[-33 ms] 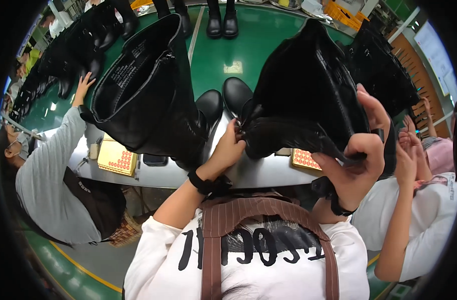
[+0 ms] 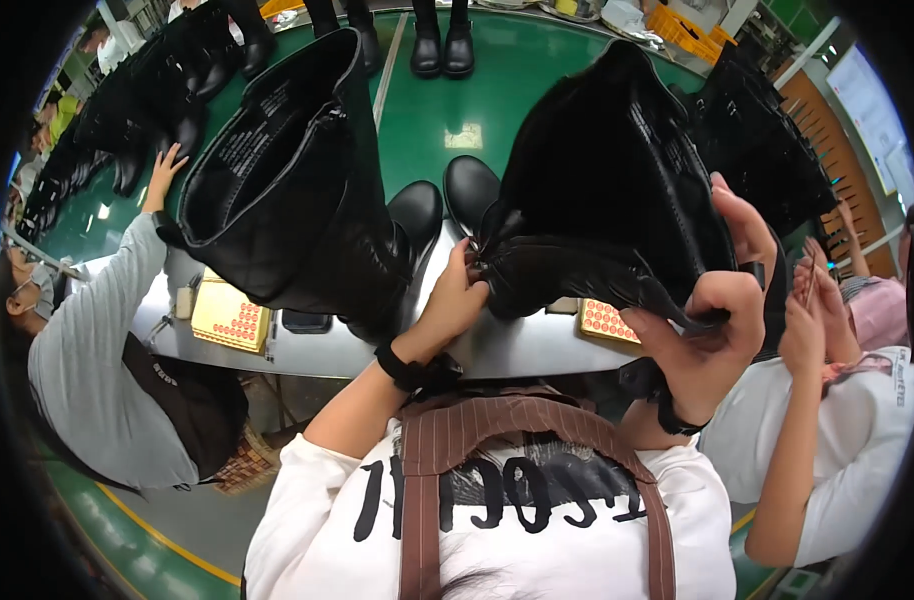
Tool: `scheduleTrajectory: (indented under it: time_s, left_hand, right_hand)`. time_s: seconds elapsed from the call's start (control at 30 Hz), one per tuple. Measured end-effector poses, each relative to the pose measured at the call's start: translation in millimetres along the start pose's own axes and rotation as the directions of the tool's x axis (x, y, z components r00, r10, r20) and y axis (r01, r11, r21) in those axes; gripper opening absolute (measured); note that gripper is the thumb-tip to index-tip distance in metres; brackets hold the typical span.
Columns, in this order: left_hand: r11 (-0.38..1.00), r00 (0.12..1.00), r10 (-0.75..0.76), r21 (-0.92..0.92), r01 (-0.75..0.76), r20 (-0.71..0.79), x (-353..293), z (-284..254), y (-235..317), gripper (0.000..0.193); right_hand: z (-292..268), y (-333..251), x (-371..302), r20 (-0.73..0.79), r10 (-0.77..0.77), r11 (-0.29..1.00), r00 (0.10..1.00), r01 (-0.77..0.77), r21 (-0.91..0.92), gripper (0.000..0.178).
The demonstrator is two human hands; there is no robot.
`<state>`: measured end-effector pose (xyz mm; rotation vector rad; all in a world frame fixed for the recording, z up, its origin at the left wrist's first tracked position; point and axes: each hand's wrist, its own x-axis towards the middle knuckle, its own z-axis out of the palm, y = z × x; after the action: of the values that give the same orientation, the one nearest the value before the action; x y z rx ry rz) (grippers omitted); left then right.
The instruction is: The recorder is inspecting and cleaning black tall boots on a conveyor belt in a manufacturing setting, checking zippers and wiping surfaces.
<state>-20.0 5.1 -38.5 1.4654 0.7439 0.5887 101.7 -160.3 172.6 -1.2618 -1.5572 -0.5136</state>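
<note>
Before me stand two tall black boots with their toes pointing away. The right-hand boot [image 2: 587,160] has its shaft spread wide, split down the side. My left hand [image 2: 455,308] is closed in a pinch low on that split, by the ankle, where a small shiny bit of the zipper [image 2: 477,250] shows. Higher up, my right hand [image 2: 717,325] grips the loose edge of the shaft between thumb and fingers. The left-hand boot [image 2: 312,235] stands untouched beside my left forearm, its top tilted toward the left.
Stacked sheets with round red stickers [image 2: 227,318] and another sticker sheet [image 2: 609,320] lie on the metal edge [image 2: 357,350]. Beyond is a green tabletop [image 2: 517,90] with more boots [image 2: 443,50]. A co-worker's hand [image 2: 165,175] reaches toward boots at left; another co-worker's hands [image 2: 812,300] are at right.
The view has shifted very slightly. At right the co-worker's hands have moved a little. My own hands keep the same hold on the boot.
</note>
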Motion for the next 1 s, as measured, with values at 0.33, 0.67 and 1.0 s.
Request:
scheduleTrajectory:
  time_s: [0.33, 0.67, 1.0]
  left_hand:
    - [1.0, 1.0, -0.019, -0.014, 0.02, 0.016, 11, 6, -17, 0.07]
    - [0.993, 0.999, 0.043, 0.115, -0.04, -0.019, 3, 17, -19, 0.075]
    - [0.995, 0.996, 0.086, 0.052, -0.086, -0.013, 7, 18, -26, 0.076]
  right_hand:
    - [2, 28, 15, 0.066, -0.02, 0.999, 0.998, 0.016, 0.046, 0.044]
    - [-14, 50, 104, 0.217, 0.506, 0.759, 0.835, -0.551, 0.346, 0.068]
    - [26, 101, 153, 0.723, 0.289, 0.954, 0.627, -0.248, -0.166, 0.04]
